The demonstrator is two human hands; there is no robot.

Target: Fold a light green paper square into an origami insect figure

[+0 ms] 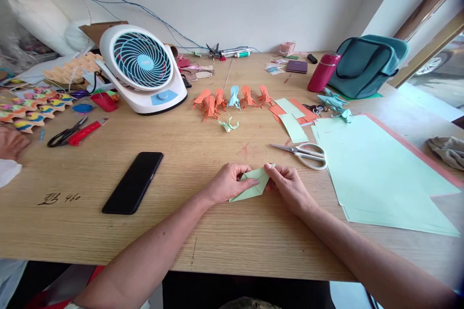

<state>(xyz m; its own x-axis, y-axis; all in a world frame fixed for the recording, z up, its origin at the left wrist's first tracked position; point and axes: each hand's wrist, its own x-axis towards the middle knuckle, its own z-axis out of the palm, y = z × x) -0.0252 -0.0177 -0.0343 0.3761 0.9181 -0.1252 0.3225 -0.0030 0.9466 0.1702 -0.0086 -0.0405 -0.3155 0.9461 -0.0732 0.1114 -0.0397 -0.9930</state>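
Observation:
A folded piece of light green paper (253, 184) lies on the wooden table (203, 231) right in front of me. My left hand (227, 183) pinches its left side with thumb and fingers closed on the fold. My right hand (288, 187) grips the upper right tip of the same paper, fingers curled. White-handled scissors (306, 153) lie just beyond my right hand. A stack of light green sheets (377, 174) spreads to the right.
A black phone (133, 181) lies to the left. A white desk fan (143, 70) stands at the back left. Several orange and blue paper figures (232, 98) sit mid-table. A red bottle (323, 71), a teal bag (368, 65), black scissors (65, 134). Another person's hand (10, 142) shows at far left.

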